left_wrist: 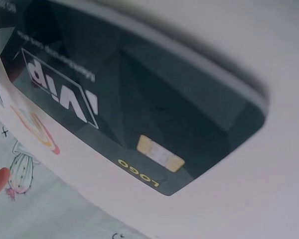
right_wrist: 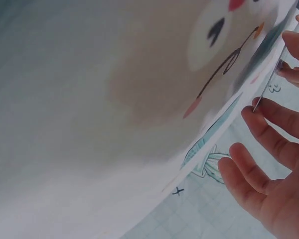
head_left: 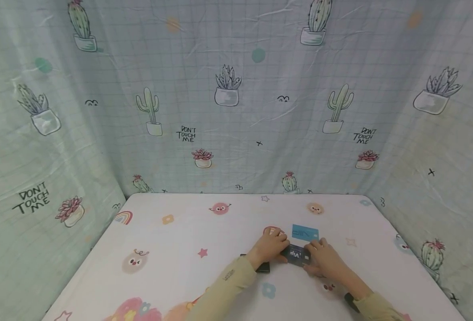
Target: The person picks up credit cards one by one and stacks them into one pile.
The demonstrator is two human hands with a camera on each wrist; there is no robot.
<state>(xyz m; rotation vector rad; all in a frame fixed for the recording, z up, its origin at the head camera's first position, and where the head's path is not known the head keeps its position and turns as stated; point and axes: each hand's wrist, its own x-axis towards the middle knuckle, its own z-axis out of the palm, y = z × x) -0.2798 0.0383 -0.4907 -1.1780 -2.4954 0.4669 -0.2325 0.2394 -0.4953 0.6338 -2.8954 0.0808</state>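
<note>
A dark card with "Vip" lettering (head_left: pixel 296 255) is held just above the table between both hands. My left hand (head_left: pixel 269 246) grips its left end, and my right hand (head_left: pixel 325 259) pinches its right end. In the right wrist view the card shows edge-on as a thin line, its near end between the right thumb and fingertips (right_wrist: pixel 249 115). A blue VIP card (head_left: pixel 305 232) lies flat just beyond the hands. Under the left wrist lies a second dark card (left_wrist: pixel 189 109) with a gold chip and "LOGO" print, partly covered by the forearm in the head view.
The white table (head_left: pixel 172 254) carries printed cartoon figures, stars and flowers. A cactus-patterned curtain (head_left: pixel 236 120) encloses its back and sides. A dark band (head_left: pixel 351 302) circles the right wrist.
</note>
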